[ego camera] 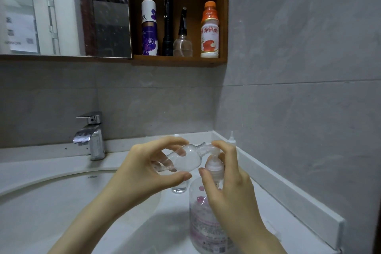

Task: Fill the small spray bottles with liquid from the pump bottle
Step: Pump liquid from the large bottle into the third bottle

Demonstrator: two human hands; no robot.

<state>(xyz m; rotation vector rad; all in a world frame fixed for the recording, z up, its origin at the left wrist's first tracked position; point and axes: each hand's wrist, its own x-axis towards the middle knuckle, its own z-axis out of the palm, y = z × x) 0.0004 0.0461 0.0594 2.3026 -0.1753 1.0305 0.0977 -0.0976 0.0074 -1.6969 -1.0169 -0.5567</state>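
My left hand (142, 169) holds a small clear spray bottle (186, 159) tilted on its side, its uncapped threaded neck pointing right at the pump's spout. My right hand (228, 179) wraps the white pump head (214, 165) of the large clear pump bottle (206, 225), with the index finger on top of the pump. The pump bottle has a pink label, stands on the counter and is about half full. Another small clear bottle (179, 188) stands behind my left hand, mostly hidden.
A white basin (61, 202) lies at the left with a chrome tap (92, 136) behind it. A white pointed nozzle cap (232, 137) stands at the back corner by the wall. The shelf above holds a purple spray can (149, 27), a black torch, a clear spray bottle (182, 41) and an orange drink bottle (209, 31).
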